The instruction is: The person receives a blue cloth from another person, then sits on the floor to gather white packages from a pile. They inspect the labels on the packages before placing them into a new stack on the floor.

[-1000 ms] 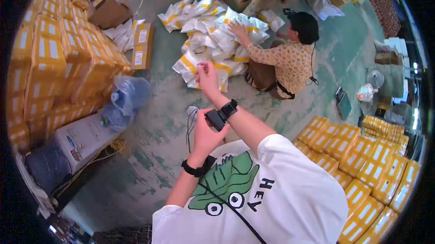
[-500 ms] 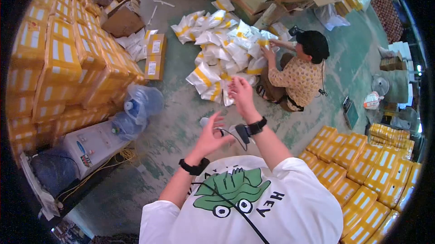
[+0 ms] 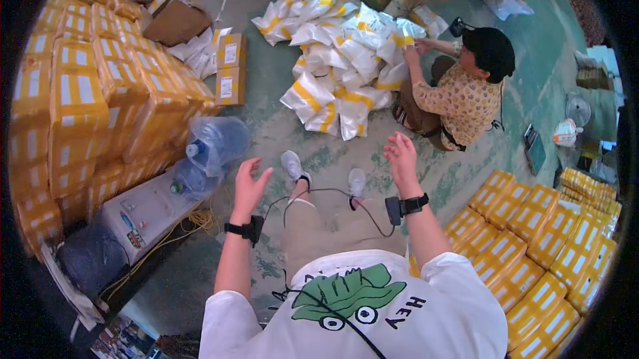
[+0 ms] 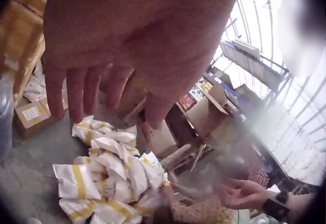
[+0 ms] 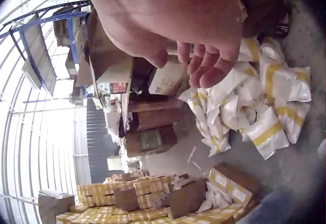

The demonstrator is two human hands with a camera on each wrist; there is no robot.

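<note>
My left hand (image 3: 250, 189) is raised at the left of my body, fingers loosely bent, holding nothing. On the other side my right hand (image 3: 402, 159) is lifted too, its fingers relaxed and nothing in them. Past both hands lies a heap of white bags with yellow bands (image 3: 339, 59) on the floor. The left wrist view shows the left palm (image 4: 132, 35) with fingers pointing down over the heap. In the right wrist view the right palm (image 5: 178, 15) is nearest the camera, the bags behind its fingertips. A black strap and small device sit on each wrist.
Another person (image 3: 459, 92) squats at the heap's right, hands at a bag. Stacks of yellow-taped boxes (image 3: 80, 99) rise on the left, with more boxes (image 3: 526, 239) at lower right. A water jug (image 3: 216, 146) and white appliance (image 3: 143, 206) stand left; a brown carton (image 3: 231, 69) is farther ahead.
My two hands were close together in front of my chest, the left at the right wrist's device. They have since moved apart, one to each side. The squatting person's hands have shifted right.
</note>
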